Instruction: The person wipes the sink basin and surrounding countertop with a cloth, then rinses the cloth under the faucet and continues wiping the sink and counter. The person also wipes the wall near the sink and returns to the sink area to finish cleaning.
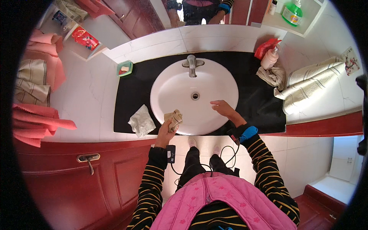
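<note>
My left hand (166, 133) grips a crumpled beige cloth (173, 119) at the front left rim of a white oval washbasin (212, 120). Over the basin's right side is my right hand (224, 109), with nothing seen in it and its fingers pointing left. The basin's drain (195, 96) lies uncovered, with no water standing around it. At the back of the basin stands a metal faucet (192, 65). A folded white cloth (142, 121) rests on the black countertop (129, 95), left of my left hand.
A green soap dish (124, 68) sits at the back left. On the right are a pink pump bottle (270, 58), a red packet (265, 48), a crumpled rag (273, 76) and a striped towel (313, 82). A cable (233, 155) hangs between my wrists. A mirror (149, 17) spans the back.
</note>
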The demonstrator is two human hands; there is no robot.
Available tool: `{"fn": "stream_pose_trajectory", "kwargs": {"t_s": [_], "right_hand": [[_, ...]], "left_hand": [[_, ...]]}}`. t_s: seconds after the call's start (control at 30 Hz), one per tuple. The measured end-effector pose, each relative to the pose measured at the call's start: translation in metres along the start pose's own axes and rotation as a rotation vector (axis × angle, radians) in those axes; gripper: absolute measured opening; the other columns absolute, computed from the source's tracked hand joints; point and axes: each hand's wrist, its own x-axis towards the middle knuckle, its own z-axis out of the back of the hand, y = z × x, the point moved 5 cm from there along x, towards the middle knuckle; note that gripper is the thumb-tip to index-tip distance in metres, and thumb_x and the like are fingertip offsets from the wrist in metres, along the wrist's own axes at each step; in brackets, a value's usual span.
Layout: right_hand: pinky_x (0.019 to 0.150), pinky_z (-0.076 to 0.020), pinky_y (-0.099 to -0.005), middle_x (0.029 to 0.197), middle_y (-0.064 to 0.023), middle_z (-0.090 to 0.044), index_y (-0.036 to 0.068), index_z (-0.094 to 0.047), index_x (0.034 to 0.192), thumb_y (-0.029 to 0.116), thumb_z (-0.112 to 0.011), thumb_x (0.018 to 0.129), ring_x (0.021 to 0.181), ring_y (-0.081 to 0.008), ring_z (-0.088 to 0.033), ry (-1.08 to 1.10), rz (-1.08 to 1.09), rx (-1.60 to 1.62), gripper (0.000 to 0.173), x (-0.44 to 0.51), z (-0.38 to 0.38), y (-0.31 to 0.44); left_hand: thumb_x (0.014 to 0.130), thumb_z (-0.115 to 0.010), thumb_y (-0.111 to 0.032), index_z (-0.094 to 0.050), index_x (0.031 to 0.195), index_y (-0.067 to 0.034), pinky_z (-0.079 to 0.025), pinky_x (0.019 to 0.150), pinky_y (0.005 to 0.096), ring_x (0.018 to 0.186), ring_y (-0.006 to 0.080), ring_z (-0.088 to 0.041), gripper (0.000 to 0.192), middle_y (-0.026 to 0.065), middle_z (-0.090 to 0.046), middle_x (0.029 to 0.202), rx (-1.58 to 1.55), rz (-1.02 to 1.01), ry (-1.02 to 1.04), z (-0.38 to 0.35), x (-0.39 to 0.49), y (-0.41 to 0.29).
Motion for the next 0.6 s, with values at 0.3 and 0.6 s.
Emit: {"fn": "stream_pose_trajectory", "kwargs": {"t_s": [0.3, 0.6], "right_hand": [[0.11, -0.0263, -0.0368, 0.14, -0.023, -0.037, -0.004, -0.037, 0.134, 0.018, -0.047, 0.084, 0.131, -0.0337, -0.034, 0.132, -0.05, -0.384, 0.056, 0.067, -0.067, -0.014], [0.106, -0.031, -0.0444, 0.147, -0.0198, -0.025, -0.001, -0.028, 0.139, 0.008, -0.039, 0.087, 0.135, -0.035, -0.027, 0.247, -0.282, -0.605, 0.054, 0.123, -0.131, -0.022]], "left_hand": [[0.094, -0.051, -0.019, -0.045, 0.127, -0.005, -0.047, 0.092, 0.0452, 0.112, 0.0269, -0.053, 0.036, 0.0109, -0.052, 0.126, -0.02, 0.024, 0.015, -0.021, 0.044, -0.024], [0.093, -0.054, -0.025, -0.04, 0.131, -0.006, -0.044, 0.097, 0.0468, 0.117, 0.0293, -0.05, 0.044, 0.0123, -0.049, 0.129, 0.012, 0.042, 0.134, -0.016, 0.078, -0.067]]}}
